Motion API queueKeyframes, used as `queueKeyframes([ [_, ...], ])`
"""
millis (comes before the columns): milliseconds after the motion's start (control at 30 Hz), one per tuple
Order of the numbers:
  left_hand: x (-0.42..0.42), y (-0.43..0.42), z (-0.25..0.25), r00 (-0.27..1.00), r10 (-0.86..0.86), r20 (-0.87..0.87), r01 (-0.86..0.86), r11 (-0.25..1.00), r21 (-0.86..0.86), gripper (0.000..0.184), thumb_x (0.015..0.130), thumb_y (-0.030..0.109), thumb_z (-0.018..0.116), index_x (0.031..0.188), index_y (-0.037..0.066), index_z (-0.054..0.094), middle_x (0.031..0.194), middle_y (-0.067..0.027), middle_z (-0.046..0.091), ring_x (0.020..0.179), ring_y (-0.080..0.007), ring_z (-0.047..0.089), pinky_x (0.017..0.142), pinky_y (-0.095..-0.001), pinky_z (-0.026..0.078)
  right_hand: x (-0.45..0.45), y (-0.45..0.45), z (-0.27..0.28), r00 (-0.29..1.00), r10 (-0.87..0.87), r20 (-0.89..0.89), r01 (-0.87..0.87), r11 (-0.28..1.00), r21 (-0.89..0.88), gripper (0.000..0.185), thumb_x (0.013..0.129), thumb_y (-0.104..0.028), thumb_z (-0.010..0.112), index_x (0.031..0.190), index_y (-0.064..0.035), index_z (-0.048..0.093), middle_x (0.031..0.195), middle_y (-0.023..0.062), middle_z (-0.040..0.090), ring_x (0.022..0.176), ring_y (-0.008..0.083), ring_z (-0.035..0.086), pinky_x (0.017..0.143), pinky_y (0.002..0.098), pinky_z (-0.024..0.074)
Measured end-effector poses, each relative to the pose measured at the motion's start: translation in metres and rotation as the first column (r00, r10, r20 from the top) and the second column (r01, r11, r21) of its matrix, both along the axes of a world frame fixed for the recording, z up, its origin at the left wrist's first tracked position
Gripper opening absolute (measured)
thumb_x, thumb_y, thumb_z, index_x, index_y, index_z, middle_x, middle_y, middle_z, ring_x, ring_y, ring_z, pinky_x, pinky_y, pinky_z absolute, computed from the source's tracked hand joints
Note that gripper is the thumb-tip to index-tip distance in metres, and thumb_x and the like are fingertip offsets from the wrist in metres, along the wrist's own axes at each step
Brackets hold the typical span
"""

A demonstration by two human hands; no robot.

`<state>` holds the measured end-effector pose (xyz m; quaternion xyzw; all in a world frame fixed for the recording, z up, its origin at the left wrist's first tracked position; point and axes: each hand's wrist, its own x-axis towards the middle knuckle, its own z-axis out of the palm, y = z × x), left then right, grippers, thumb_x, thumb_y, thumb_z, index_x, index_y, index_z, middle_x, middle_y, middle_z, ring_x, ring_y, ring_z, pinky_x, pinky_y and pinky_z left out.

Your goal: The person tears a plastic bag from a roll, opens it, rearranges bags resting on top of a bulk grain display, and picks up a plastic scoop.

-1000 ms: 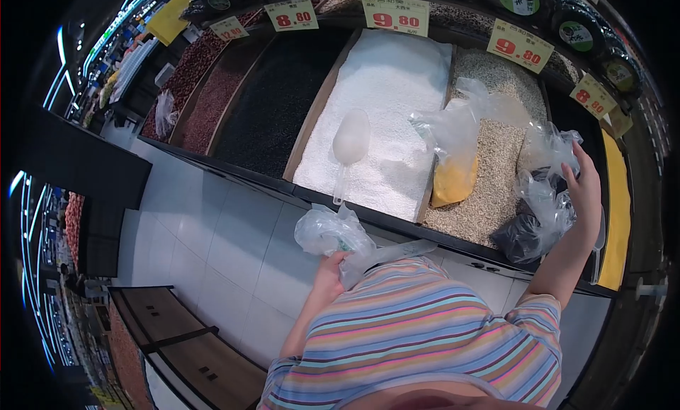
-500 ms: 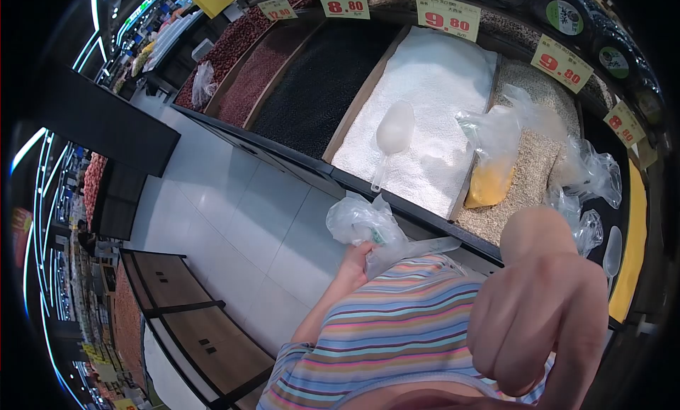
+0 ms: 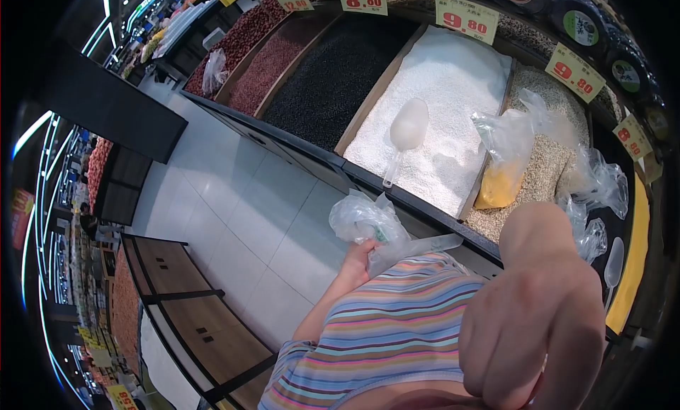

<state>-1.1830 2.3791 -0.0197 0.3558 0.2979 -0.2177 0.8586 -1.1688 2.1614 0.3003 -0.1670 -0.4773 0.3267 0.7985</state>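
My left hand (image 3: pixel 358 261) is closed round a crumpled clear plastic bag (image 3: pixel 368 222), held in front of the bin's front edge. Large and close to the camera, my right hand (image 3: pixel 535 325) has its fingers curled; whether anything is in them is hidden. Behind it, a clear bag with yellow contents (image 3: pixel 501 183) lies on the pale grain (image 3: pixel 545 162), and more clear bags (image 3: pixel 602 183) lie to its right. A translucent scoop (image 3: pixel 409 126) rests on the white grain (image 3: pixel 453 77), its handle towards the front edge.
Bins of black grain (image 3: pixel 336 70), dark red grain (image 3: pixel 273 66) and red dates (image 3: pixel 244 41) run to the left. A second scoop (image 3: pixel 614 265) lies at the right by a yellow strip (image 3: pixel 630 268). Wooden cabinets (image 3: pixel 205 318) stand at lower left.
My right hand has left the bags at the right and come up close to the camera, its fingers now curled. The view has turned, shifting the bins rightward. My left hand still holds its bag.
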Motion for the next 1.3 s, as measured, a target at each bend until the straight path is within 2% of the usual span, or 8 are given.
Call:
queueKeyframes([
  [133, -0.001, 0.0, 0.001, 0.999, -0.044, 0.026, 0.043, 0.998, 0.041, 0.045, 0.073, 0.005, 0.057, 0.116, 0.002, 0.047, 0.101, -0.0119, 0.059, 0.089, -0.0253, 0.061, 0.077, -0.0403, 0.053, 0.005, 0.005, -0.016, 0.992, 0.059, 0.11, -0.065, 0.997, 0.049, 0.012, 0.079, -0.007, 0.064, 0.085, 0.0033, 0.065, 0.051, 0.004, 0.043, 0.037, 0.0122, 0.039, 0.033, 0.0266, 0.024],
  [267, -0.002, 0.002, -0.002, 0.998, -0.043, 0.037, 0.041, 0.999, 0.035, 0.047, 0.072, 0.005, 0.057, 0.118, 0.002, 0.046, 0.102, -0.0124, 0.058, 0.089, -0.0254, 0.061, 0.078, -0.04, 0.053, -0.016, -0.001, 0.032, 0.956, -0.241, -0.169, 0.212, 0.961, -0.176, 0.012, 0.077, -0.011, 0.067, 0.079, 0.0006, 0.065, 0.047, 0.0019, 0.041, 0.035, 0.01, 0.036, 0.033, 0.0262, 0.0204],
  [333, -0.002, -0.001, -0.002, 0.999, -0.02, 0.042, 0.018, 0.999, 0.046, 0.048, 0.072, 0.004, 0.057, 0.118, 0.002, 0.046, 0.102, -0.0124, 0.058, 0.09, -0.0256, 0.061, 0.078, -0.0401, 0.053, -0.011, 0.0, 0.028, 0.969, -0.241, -0.05, 0.235, 0.967, -0.103, 0.013, 0.076, -0.013, 0.068, 0.077, -0.0005, 0.065, 0.046, 0.0007, 0.039, 0.035, 0.009, 0.034, 0.033, 0.0261, 0.0187],
  [433, -0.003, -0.002, 0.0, 0.999, -0.014, 0.036, 0.012, 0.998, 0.064, 0.048, 0.072, 0.004, 0.057, 0.119, 0.002, 0.046, 0.102, -0.0124, 0.058, 0.091, -0.0258, 0.061, 0.078, -0.0403, 0.052, 0.004, 0.001, 0.012, 0.968, -0.167, 0.184, 0.167, 0.986, 0.019, 0.013, 0.075, -0.014, 0.068, 0.075, -0.0009, 0.065, 0.044, -0.0003, 0.038, 0.034, 0.0083, 0.032, 0.033, 0.026, 0.0179],
  [533, -0.004, -0.003, 0.002, 0.999, -0.017, 0.028, 0.015, 0.997, 0.07, 0.048, 0.072, 0.004, 0.056, 0.119, 0.002, 0.046, 0.102, -0.0124, 0.058, 0.091, -0.026, 0.061, 0.079, -0.0403, 0.052, -0.015, -0.002, 0.014, 0.988, -0.149, -0.041, 0.147, 0.988, -0.036, 0.012, 0.075, -0.011, 0.068, 0.079, 0.0005, 0.066, 0.046, 0.0006, 0.04, 0.034, 0.0089, 0.033, 0.033, 0.0259, 0.0203],
  [1033, -0.009, -0.004, 0.0, 1.0, -0.01, 0.027, 0.008, 0.998, 0.058, 0.043, 0.073, 0.003, 0.056, 0.115, 0.0, 0.049, 0.1, -0.0122, 0.059, 0.088, -0.0254, 0.062, 0.076, -0.0398, 0.053, 0.011, 0.008, 0.0, 0.962, 0.058, 0.265, -0.11, 0.977, 0.185, 0.019, 0.082, -0.006, 0.063, 0.096, 0.0057, 0.062, 0.056, 0.0073, 0.05, 0.039, 0.0147, 0.043, 0.034, 0.0262, 0.0275],
  [1167, -0.011, -0.004, 0.004, 1.0, -0.008, 0.021, 0.006, 0.997, 0.083, 0.042, 0.073, 0.005, 0.057, 0.114, 0.0, 0.049, 0.099, -0.0122, 0.059, 0.087, -0.025, 0.062, 0.076, -0.0394, 0.053, -0.02, -0.005, -0.003, 0.996, -0.09, -0.009, 0.09, 0.995, 0.043, 0.017, 0.083, -0.007, 0.063, 0.094, 0.0059, 0.063, 0.054, 0.0073, 0.049, 0.039, 0.0153, 0.043, 0.034, 0.0269, 0.0276],
  [1300, -0.011, -0.004, 0.007, 1.0, 0.007, 0.029, -0.009, 0.996, 0.087, 0.041, 0.073, 0.006, 0.057, 0.113, 0.0, 0.05, 0.097, -0.0118, 0.059, 0.085, -0.0246, 0.062, 0.074, -0.0388, 0.053, -0.009, 0.001, -0.006, 1.0, 0.025, 0.002, -0.025, 0.996, 0.088, 0.017, 0.085, -0.008, 0.061, 0.094, 0.006, 0.063, 0.055, 0.008, 0.05, 0.039, 0.0154, 0.044, 0.035, 0.0271, 0.0287],
])
